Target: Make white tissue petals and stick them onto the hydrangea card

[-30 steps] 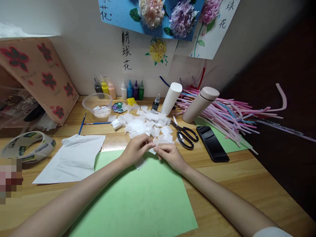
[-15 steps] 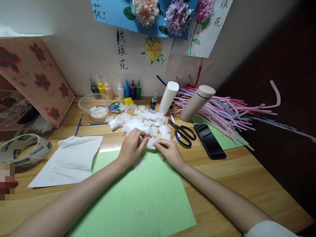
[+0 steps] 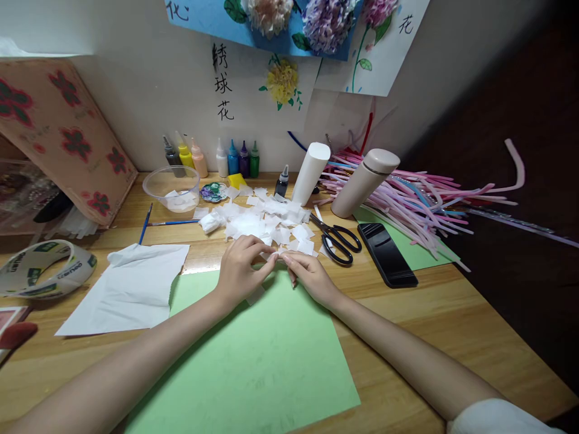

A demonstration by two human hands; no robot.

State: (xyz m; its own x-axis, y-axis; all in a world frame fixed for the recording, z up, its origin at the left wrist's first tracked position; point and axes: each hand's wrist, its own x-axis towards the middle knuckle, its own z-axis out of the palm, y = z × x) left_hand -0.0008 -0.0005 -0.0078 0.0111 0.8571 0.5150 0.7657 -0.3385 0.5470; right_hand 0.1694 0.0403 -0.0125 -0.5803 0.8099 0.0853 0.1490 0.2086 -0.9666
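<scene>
My left hand (image 3: 246, 265) and my right hand (image 3: 307, 274) meet at the far edge of a green paper sheet (image 3: 253, 361). Both are closed in a pinch on one small piece of white tissue paper (image 3: 279, 254), mostly covered by the fingertips. Just beyond them spreads a loose heap of white tissue pieces (image 3: 253, 220). Another small white piece (image 3: 256, 295) lies on the green sheet, partly under my left hand. Black-handled scissors (image 3: 337, 240) rest to the right of the heap.
On the left are a tape roll (image 3: 49, 269), a large white tissue (image 3: 126, 292), a paintbrush (image 3: 145, 224) and a clear bowl (image 3: 170, 190). A phone (image 3: 388, 254), a beige flask (image 3: 365, 182), a white bottle (image 3: 311, 173) and pipe cleaners (image 3: 429, 205) stand or lie on the right.
My fingertips have come closer together, and the tissue piece, earlier spread flat between them, is now gathered and mostly hidden. The camera view has shifted slightly.
</scene>
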